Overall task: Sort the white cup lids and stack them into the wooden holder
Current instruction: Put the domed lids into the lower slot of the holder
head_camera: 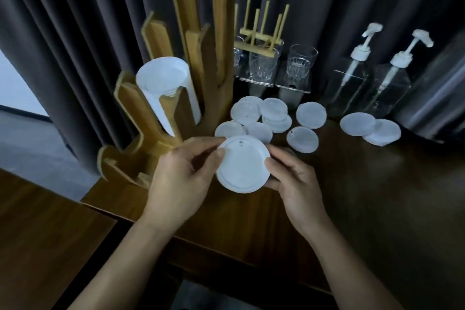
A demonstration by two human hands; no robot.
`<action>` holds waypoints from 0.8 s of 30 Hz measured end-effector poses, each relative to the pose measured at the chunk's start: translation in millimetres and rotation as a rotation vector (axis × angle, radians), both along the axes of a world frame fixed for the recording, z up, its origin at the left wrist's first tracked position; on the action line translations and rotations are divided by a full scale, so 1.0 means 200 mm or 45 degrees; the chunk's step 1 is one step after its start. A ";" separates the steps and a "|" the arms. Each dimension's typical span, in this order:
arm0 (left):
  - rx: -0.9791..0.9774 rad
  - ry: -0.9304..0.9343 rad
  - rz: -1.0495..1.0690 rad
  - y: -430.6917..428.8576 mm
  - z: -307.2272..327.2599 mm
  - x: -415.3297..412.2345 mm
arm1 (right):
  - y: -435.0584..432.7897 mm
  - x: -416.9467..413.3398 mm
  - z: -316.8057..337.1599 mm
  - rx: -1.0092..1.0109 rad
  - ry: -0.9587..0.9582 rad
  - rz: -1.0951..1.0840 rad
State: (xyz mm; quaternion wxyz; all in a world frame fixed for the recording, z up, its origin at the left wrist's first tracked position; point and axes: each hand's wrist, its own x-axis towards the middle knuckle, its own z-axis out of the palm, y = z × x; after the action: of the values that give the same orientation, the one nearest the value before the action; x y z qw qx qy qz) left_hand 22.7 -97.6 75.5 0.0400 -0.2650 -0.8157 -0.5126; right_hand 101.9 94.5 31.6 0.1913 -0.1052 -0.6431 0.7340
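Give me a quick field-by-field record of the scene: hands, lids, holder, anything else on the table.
held lid: white, small hole near its far edge, between both hands
left hand: pinches the held lid's left rim
right hand: grips its right rim
holder: wooden, on the table's left; one slot carries a stack of white lids
loose lids: scattered beyond the hands, some overlapping
other: glasses, two pump bottles at the back
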 end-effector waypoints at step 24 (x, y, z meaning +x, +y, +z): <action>0.263 -0.524 -0.078 -0.74 0.16 -0.50 | -0.79 -0.34 0.17 0.003 -0.108 -0.251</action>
State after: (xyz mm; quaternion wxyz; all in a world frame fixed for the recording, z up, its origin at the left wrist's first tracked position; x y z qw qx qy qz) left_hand -77.3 -245.0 108.3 -0.1157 -0.1741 -0.7414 -0.6376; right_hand 33.9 -62.7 65.7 0.2352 -0.1987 -0.6380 0.7058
